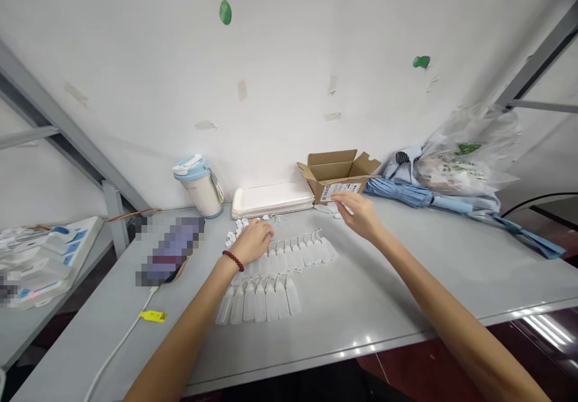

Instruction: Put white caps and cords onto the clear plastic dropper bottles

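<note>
- Translucent corded tubes (271, 304) are lying front-left of the cardboard box (339, 186).
- Your left hand (253, 239) is curling above them; pinch cannot be told.
- Your right hand (359, 214) is hovering before the box, thumb parted from fingers.

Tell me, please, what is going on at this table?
A person is at work at a grey table, where small corded translucent pieces lie in two rows. The left hand is over the left part of the farther row; the right hand is in front of the open cardboard box. I cannot tell whether either holds anything.
</note>
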### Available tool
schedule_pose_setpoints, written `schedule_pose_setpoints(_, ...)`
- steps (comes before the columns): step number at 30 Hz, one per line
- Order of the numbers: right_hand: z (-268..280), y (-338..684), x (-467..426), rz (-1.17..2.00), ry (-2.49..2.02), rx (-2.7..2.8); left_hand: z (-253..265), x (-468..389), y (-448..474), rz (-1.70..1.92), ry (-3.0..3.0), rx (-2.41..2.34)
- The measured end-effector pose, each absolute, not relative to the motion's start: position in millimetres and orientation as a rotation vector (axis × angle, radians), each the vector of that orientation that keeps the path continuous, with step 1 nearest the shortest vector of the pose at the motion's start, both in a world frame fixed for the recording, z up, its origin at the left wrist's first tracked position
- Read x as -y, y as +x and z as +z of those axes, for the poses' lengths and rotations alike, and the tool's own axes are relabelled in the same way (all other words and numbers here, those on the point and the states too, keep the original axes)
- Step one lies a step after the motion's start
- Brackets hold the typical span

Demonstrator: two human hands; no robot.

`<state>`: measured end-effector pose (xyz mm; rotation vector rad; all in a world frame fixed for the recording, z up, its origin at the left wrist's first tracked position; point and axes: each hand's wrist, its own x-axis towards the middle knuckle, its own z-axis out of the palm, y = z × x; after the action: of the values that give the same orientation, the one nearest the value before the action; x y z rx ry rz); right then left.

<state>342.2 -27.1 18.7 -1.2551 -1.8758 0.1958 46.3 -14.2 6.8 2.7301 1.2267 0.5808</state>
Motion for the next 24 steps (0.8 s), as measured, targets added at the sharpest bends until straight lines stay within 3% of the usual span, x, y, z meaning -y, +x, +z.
schedule_pose_setpoints(9, -6.8, 319.4, -4.9, -0.058, -1.665, 2.202, 0.9, 24.9, 37.6, 0.573, 2.707, -1.243)
schedule_pose_setpoints(16, 4.8, 309.9, 19.8, 0.009, -1.686, 2.166, 8.5, 42.8, 46.4, 0.748, 2.623, -1.275)
schedule_pose_setpoints(19, 14.1, 291.0, 45.6, 0.202, -1.539, 2.136, 13.6, 54.1, 55.5, 0.938, 2.519, -1.237)
schedule_pose_setpoints(21, 17.4, 275.2, 62.5, 0.691, -1.222, 1.951, 15.3, 60.6, 61.3, 1.024, 2.449, -1.213)
schedule_pose_setpoints(24, 18.7, 257.2, 79.2, 1.061, -1.046, 1.783, 15.0, 67.5, 67.5, 1.072, 2.43, -1.172)
